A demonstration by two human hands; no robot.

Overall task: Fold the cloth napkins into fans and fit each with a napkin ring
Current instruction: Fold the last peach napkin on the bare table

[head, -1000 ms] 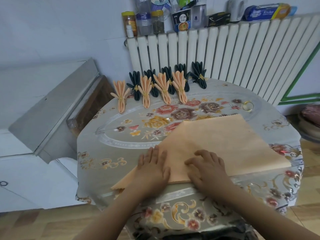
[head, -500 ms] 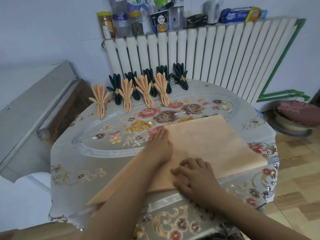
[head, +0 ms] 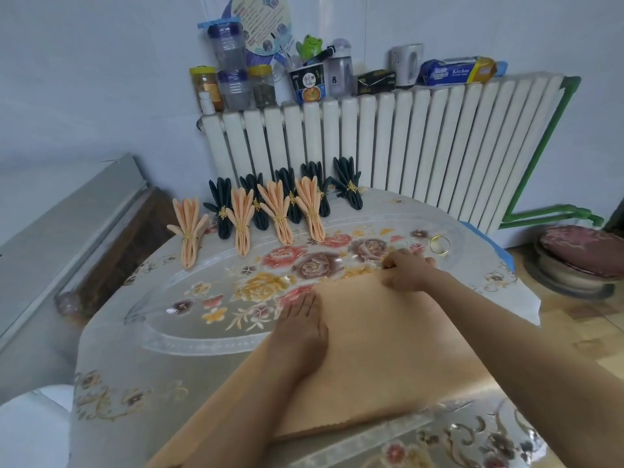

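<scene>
A peach cloth napkin (head: 381, 352) lies spread flat on the near side of the flowered table (head: 169, 349). My left hand (head: 302, 327) presses flat on the napkin's left edge with straight fingers. At the napkin's far corner my right hand (head: 407, 270) has its fingers curled, pinching the cloth. A loose gold napkin ring (head: 439, 244) lies on the table just beyond my right hand. Several finished fans stand in a row at the far edge, peach ones (head: 278, 214) in front and dark ones (head: 347, 185) behind, each with a gold ring.
A white radiator (head: 388, 146) stands behind the table, its top crowded with jars, bottles and boxes. A grey cabinet (head: 50, 238) sits to the left. On the floor at the right is a round red cushioned stool (head: 579, 246).
My right hand has moved from the napkin's near edge to its far corner and now pinches it. My left hand stays flat on the left edge. The camera has come closer.
</scene>
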